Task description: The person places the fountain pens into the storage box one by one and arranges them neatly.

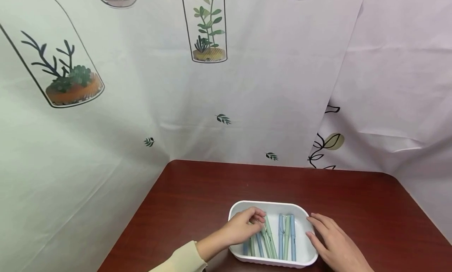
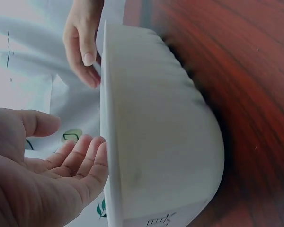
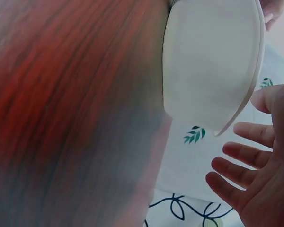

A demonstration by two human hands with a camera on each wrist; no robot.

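Observation:
A white plastic basket (image 1: 307,260) holds several pens in light blue and pale green. On its right side a green pen (image 1: 287,236) lies between two blue ones; several more pens (image 1: 271,242) lie at the left, partly hidden under my left hand (image 1: 243,227). That hand is above the basket's left half, fingers loosely bent, and the left wrist view shows its thumb apart from them with nothing between. My right hand (image 1: 333,240) is beside the basket's right rim, its fingers spread in the right wrist view (image 3: 260,161). Whether its thumb touches the rim I cannot tell.
The basket stands near the front edge of a dark red wooden table (image 1: 197,201). Behind and around the table hangs a pale cloth (image 1: 247,95) printed with plants and leaves.

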